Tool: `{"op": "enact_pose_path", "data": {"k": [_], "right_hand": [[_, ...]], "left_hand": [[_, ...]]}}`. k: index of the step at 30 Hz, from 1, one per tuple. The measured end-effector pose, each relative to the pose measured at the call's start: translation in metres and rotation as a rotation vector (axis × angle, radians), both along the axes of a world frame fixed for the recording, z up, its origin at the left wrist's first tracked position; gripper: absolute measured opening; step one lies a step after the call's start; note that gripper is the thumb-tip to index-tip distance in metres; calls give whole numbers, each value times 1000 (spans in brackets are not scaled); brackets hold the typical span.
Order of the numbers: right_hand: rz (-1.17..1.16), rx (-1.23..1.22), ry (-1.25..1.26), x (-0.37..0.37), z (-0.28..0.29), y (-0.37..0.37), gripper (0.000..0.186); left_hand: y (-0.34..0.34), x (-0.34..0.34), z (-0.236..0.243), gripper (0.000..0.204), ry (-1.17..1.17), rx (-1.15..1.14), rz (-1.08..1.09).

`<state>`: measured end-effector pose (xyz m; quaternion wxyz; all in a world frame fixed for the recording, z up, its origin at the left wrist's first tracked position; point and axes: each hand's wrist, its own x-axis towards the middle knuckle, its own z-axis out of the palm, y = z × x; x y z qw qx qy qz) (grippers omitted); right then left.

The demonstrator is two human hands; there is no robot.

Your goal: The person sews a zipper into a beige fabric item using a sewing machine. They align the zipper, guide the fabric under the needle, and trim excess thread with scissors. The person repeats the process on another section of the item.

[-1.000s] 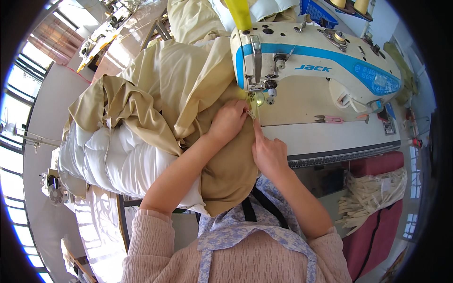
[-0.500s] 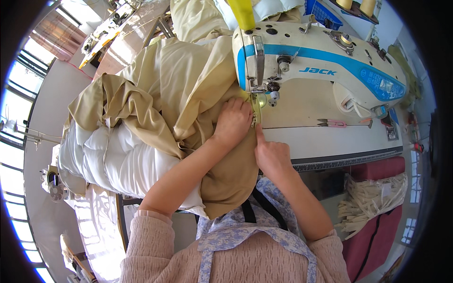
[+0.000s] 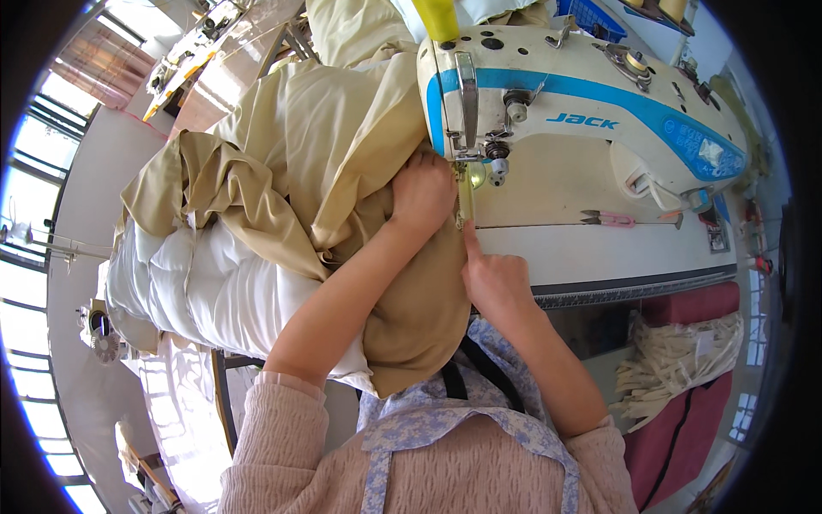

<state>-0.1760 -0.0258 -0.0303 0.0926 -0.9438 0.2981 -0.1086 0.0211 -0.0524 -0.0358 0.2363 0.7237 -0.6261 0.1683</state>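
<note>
My left hand [image 3: 424, 195] lies on the beige fabric [image 3: 411, 291] just left of the needle area, its fingers reaching forward beside the sewing machine's [image 3: 565, 103] head. Those fingertips are partly lost in the folds. A narrow yellowish zipper strip [image 3: 467, 201] runs toward me from below the presser foot, with a small metal piece [image 3: 461, 220] near its close end. The stretched index finger of my right hand [image 3: 497, 281] touches the strip's close end; the other fingers are curled under, and no held thing shows. White padded filling [image 3: 223, 287] bulges from under the fabric at the left.
Pink-handled thread snips [image 3: 610, 219] lie on the white machine table [image 3: 591, 257], whose front edge carries a ruler strip [image 3: 634, 289]. A plastic bag of pale strips [image 3: 681, 360] rests on a maroon surface [image 3: 668, 445] below right. A blue basket [image 3: 591, 24] stands behind the machine.
My left hand has slid forward along the fabric, closer to the machine head. My right index finger stays at the zipper strip. The view has shifted slightly.
</note>
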Motion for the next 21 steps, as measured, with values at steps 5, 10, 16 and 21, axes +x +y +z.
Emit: {"op": "enact_pose_path", "data": {"k": [5, 10, 16, 21], "right_hand": [[12, -14, -40, -1, 0, -2, 69], [30, -32, -12, 0, -1, -1, 69], [13, -10, -4, -1, 0, -1, 69], [11, -3, -58, 0, -3, 0, 69]], "left_hand": [[5, -2, -2, 13, 157, 29, 46], [0, -7, -7, 13, 69, -92, 52], [0, -2, -4, 16, -28, -9, 10], [-5, -2, -18, 17, -45, 58, 119]]}}
